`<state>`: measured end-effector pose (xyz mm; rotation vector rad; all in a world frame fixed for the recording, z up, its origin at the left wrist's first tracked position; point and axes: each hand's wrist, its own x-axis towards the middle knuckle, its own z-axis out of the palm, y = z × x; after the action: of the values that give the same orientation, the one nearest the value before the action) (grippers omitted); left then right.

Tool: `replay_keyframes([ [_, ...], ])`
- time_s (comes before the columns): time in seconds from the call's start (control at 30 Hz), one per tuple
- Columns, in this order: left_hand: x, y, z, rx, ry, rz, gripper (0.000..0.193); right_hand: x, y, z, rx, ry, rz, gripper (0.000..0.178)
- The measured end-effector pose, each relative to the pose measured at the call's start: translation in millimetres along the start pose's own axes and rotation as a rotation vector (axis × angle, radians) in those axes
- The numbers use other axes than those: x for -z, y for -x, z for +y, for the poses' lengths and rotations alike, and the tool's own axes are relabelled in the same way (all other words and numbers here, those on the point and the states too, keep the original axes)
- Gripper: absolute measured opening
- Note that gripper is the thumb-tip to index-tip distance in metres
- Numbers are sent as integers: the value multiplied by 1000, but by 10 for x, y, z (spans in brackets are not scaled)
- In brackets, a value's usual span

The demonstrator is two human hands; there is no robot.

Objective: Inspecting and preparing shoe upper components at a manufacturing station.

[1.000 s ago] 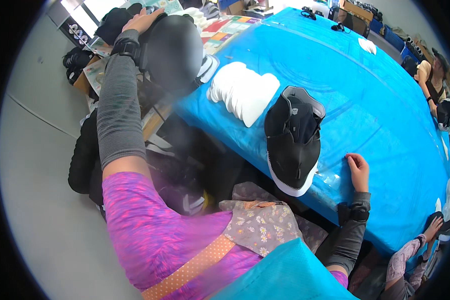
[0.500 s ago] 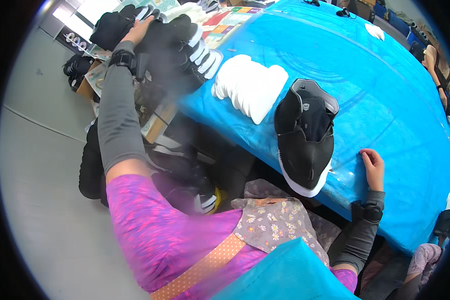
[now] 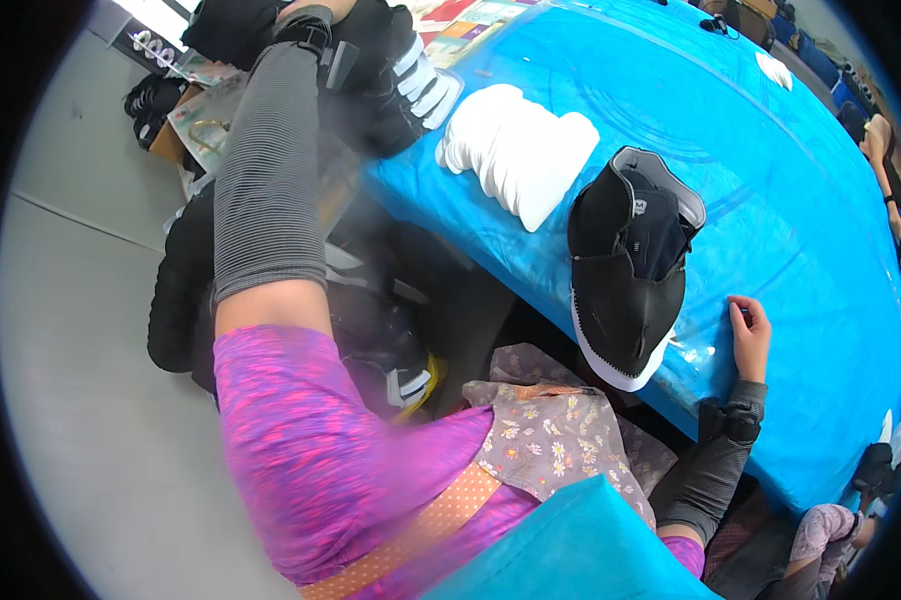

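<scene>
A black shoe upper [image 3: 628,310] with a grey lining and a white band along its bottom edge stands at the near edge of the blue-covered table [image 3: 770,150]. My right hand [image 3: 751,335] rests on the cover to the right of it, fingers loosely curled in and nothing visible in them. At the top left my left arm reaches far forward. My left hand [image 3: 322,8] is at a heap of black shoe uppers [image 3: 375,105] with white edges, and its fingers are cut off by the picture's edge. A stack of white insole-shaped pieces [image 3: 515,150] lies between the heap and the shoe upper.
Colourful printed sheets [image 3: 470,30] lie at the far left of the table. More dark shoes [image 3: 380,345] sit below the table edge on my left. Another person's arm [image 3: 878,160] shows at the far right. A small white stack [image 3: 773,70] lies at the back.
My left hand has moved further up with the arm, partly out of the picture. The table things sit slightly further right as the view shifts. My right hand stays put.
</scene>
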<state>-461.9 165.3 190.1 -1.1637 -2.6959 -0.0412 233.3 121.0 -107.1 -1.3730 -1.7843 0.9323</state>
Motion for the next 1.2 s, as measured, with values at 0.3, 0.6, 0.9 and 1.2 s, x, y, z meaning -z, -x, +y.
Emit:
replay_keyframes([
  [0.3,-251,-265,-201,-51,131,140,102,88,15,17,65,27,33,12],
  [0.6,119,607,-33,-377,222,880,55,71,25,60,136,12,72,11],
  [0.9,-1466,2783,1355,-725,218,262,52,123,-14,44,191,70,70,10],
  [1.2,-1812,2778,1399,-529,279,70,53,131,1,88,190,106,66,13],
])
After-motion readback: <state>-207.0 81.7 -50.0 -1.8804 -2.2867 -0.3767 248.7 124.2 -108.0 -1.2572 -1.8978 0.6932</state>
